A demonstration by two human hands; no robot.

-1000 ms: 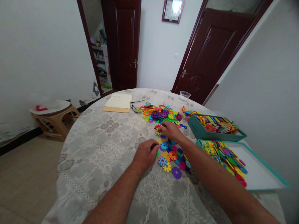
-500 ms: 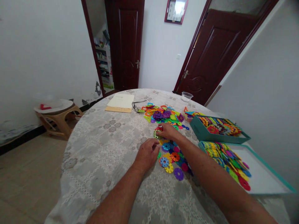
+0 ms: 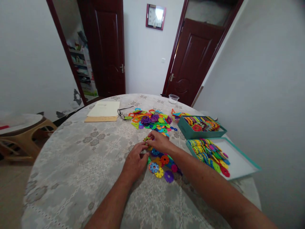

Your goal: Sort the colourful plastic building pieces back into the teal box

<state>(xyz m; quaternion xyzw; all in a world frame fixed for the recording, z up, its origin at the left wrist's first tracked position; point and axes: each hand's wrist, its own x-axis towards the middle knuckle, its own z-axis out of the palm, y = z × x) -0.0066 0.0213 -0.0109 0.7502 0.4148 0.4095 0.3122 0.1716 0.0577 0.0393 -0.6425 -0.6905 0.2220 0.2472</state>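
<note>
My right hand (image 3: 160, 142) is closed, thumb and fingers pinching a yellow-green toothed plastic piece (image 3: 146, 139). From the left, my left hand (image 3: 136, 158) reaches it with curled fingers; the fingertips meet the piece's lower edge, and their exact grip is partly hidden. Beneath and beside the hands lies a loose heap of snowflake discs, among them an orange disc (image 3: 164, 159), a light blue disc (image 3: 153, 167), a yellow disc (image 3: 159, 172) and a purple disc (image 3: 169, 176). My right forearm covers part of this heap.
Beyond the hands spreads a second pile of toothed pieces (image 3: 154, 119). Glasses (image 3: 121, 114) and a paper pad (image 3: 105, 109) lie left of it. At right stand a teal box (image 3: 182, 128) and its lid (image 3: 240, 154), both holding rows of pieces. A clear bowl (image 3: 173, 99) sits behind.
The view has swung right, so the table's things sit further left in the picture. My hands have come together, the left fingertips now at the piece in my right hand.
</note>
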